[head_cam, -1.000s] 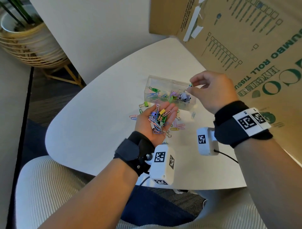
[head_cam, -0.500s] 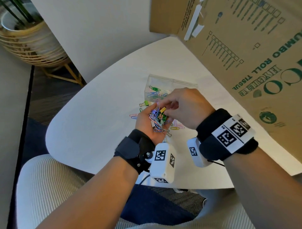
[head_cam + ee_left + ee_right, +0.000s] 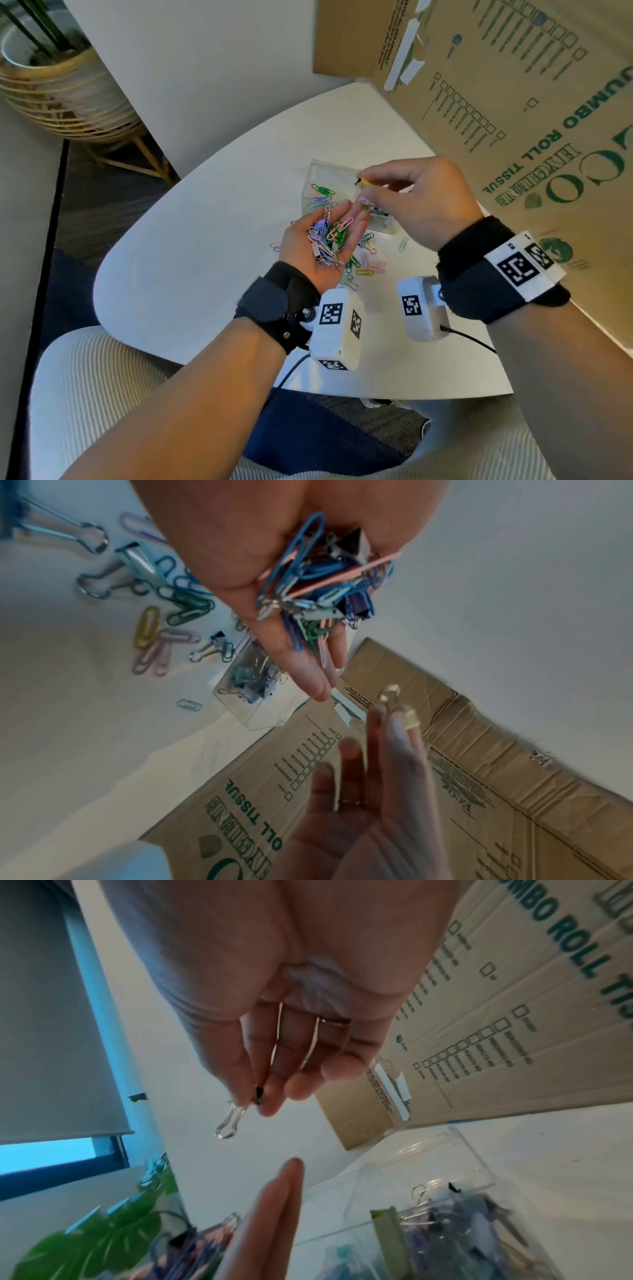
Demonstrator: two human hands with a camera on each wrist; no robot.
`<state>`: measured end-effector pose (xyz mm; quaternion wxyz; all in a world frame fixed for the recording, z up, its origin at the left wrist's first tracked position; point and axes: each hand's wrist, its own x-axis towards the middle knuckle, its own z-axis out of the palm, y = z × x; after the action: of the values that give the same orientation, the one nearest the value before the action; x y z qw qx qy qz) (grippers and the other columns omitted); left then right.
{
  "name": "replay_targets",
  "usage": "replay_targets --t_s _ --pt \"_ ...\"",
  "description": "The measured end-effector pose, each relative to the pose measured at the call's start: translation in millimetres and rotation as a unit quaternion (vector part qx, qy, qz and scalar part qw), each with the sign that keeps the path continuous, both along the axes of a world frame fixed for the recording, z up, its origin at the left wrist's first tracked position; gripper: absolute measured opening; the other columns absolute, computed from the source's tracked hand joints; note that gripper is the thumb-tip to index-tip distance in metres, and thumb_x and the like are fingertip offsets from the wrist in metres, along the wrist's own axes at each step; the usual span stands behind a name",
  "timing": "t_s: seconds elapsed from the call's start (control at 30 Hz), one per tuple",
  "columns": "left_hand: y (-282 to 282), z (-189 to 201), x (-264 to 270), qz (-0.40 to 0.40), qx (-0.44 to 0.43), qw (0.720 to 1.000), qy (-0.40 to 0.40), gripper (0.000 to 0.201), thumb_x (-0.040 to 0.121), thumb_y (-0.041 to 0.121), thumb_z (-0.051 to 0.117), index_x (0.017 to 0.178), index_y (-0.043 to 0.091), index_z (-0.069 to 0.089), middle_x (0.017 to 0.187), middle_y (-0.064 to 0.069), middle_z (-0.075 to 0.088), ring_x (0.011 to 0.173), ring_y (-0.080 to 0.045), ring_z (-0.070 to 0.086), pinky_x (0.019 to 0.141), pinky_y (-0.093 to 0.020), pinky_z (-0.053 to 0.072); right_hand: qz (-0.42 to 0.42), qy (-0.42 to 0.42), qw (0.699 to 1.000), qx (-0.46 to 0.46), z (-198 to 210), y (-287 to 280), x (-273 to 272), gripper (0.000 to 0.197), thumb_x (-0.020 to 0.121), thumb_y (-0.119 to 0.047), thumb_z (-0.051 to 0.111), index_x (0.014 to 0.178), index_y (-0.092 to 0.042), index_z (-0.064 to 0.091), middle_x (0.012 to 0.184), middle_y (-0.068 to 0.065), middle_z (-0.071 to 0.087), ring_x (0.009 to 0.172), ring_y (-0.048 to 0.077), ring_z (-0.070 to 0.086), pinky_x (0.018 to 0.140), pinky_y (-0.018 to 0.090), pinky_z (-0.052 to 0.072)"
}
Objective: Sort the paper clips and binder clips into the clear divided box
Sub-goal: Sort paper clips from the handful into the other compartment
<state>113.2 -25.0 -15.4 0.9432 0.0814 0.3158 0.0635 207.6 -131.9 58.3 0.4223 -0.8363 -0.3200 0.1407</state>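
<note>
My left hand point(image 3: 320, 240) lies palm-up, cupped round a mixed heap of clips point(image 3: 327, 238), so my right can pick from it singly. Right hand point(image 3: 421, 202) pinches one yellow binder clip point(image 3: 363, 182) over the clear divided box point(image 3: 320, 171), near the table's point(image 3: 205, 274) far edge. Paper clips point(image 3: 322, 195) fill the left compartment, binder clips the right. Stray clips point(image 3: 368, 265) lie beside the box.

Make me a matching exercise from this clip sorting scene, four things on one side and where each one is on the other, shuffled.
Things:
1. yellow binder clip
2. mixed handful of clips
3. green paper clip
4. cardboard box

Places:
A. inside the clear divided box
B. pinched in the right hand
C. standing at the table's far right
D. cupped in the left hand

Pairs: 1-B, 2-D, 3-A, 4-C
</note>
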Motion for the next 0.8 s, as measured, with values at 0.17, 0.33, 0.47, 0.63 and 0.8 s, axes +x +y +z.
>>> replay_targets --t_s 0.17,0.33,0.47,0.63,0.8 --pt "-3.7 -7.0 -5.6 0.005 -0.018 1.000 -0.004 0.045 0.096 0.019 0.042 0.083 -0.013 0.071 0.096 -0.027 0.069 0.097 -0.037 0.062 0.079 -0.042 0.055 -0.091 0.011 0.996 0.009 -11.6 -10.4 18.8 0.012 0.083 -0.020 0.073 0.090 -0.028 0.069 0.075 -0.008 0.070 0.063 0.006 0.058 0.064 0.018 0.048" --pt "-7.7 -14.4 -7.2 -0.002 -0.021 1.000 0.004 0.044 0.096 0.020 0.042 0.086 -0.012 0.070 0.098 -0.026 0.068 0.099 -0.037 0.061 0.080 -0.043 0.054 -0.153 -0.034 0.987 -0.046 -19.8 -7.5 34.9 0.015 0.080 -0.026 0.073 0.071 -0.030 0.062 0.070 -0.010 0.067 0.079 0.016 0.063 0.077 0.029 0.052" --pt "-4.5 -11.8 -6.0 -0.006 -0.002 1.000 0.002 0.044 0.094 0.021 0.043 0.082 -0.011 0.072 0.099 -0.025 0.069 0.089 -0.036 0.067 0.081 -0.042 0.054 -0.118 -0.063 0.986 -0.095 -19.4 -5.4 31.7 0.010 0.085 -0.029 0.065 0.077 -0.034 0.066 0.079 -0.021 0.062 0.092 0.019 0.060 0.084 0.034 0.051" --pt "-4.8 -10.5 -7.3 -0.001 0.003 1.000 -0.004 0.044 0.095 0.021 0.041 0.090 -0.010 0.071 0.101 -0.024 0.068 0.090 -0.034 0.067 0.080 -0.039 0.055 -0.010 -0.037 0.999 -0.037 -12.7 -4.4 -1.6 0.010 0.085 -0.015 0.067 0.083 -0.024 0.072 0.070 -0.015 0.067 0.065 -0.003 0.059 0.065 0.006 0.044" --pt "-8.0 -7.2 -9.1 -0.023 0.030 0.999 -0.005 0.044 0.098 0.026 0.033 0.125 -0.002 0.053 0.125 -0.021 0.057 0.105 -0.030 0.061 0.090 -0.035 0.050 0.096 0.018 0.988 -0.118 -10.9 -2.2 -27.0 0.006 0.077 -0.021 0.076 0.081 -0.025 0.075 0.069 -0.010 0.070 0.064 -0.004 0.061 0.064 0.008 0.043"
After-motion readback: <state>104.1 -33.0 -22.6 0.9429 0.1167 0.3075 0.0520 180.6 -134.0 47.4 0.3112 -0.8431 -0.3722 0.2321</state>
